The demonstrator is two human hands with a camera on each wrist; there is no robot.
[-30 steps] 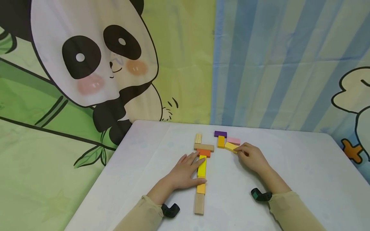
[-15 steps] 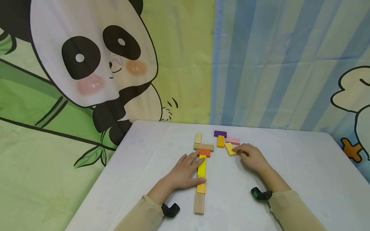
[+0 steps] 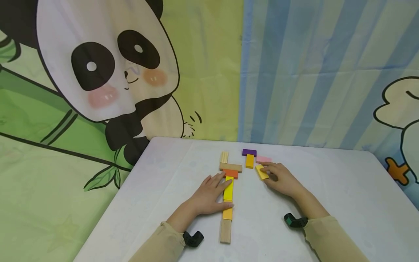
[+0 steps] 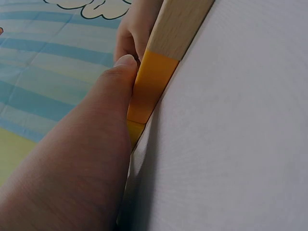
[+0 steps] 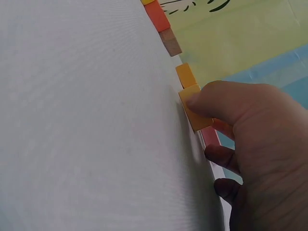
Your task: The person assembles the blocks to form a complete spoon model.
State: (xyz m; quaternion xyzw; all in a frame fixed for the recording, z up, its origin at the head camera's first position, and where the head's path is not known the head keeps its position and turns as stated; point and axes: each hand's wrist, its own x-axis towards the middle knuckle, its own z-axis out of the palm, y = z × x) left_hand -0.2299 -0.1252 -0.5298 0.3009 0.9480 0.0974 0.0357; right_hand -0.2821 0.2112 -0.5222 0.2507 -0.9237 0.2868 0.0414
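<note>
My left hand (image 3: 209, 194) lies with fingers spread over a row of wooden blocks. Its thumb touches a light-orange block (image 3: 227, 214), and other fingertips reach the bright yellow block (image 3: 228, 193) and the orange-red block (image 3: 231, 174). In the left wrist view, the thumb rests against the row's side, below a plain wood block (image 4: 180, 29). To the right, my right hand (image 3: 283, 178) pinches a pale yellow block (image 3: 261, 172) between thumb and forefinger at the tabletop. The right wrist view shows the thumb against that block (image 5: 192, 113); its far side is hidden.
Behind the held block lie a purple block (image 3: 249, 152), an amber block (image 3: 250, 161) and a pink block (image 3: 263, 159). A crosswise wood block (image 3: 231, 167) and a ridged pale block (image 3: 224, 157) top the row. A patterned curtain (image 3: 209, 72) hangs behind the white table (image 3: 327, 174).
The pale yellow block has turned and shifted slightly toward me. My right fingers have moved from its right end to both of its ends. My left hand has stayed put.
</note>
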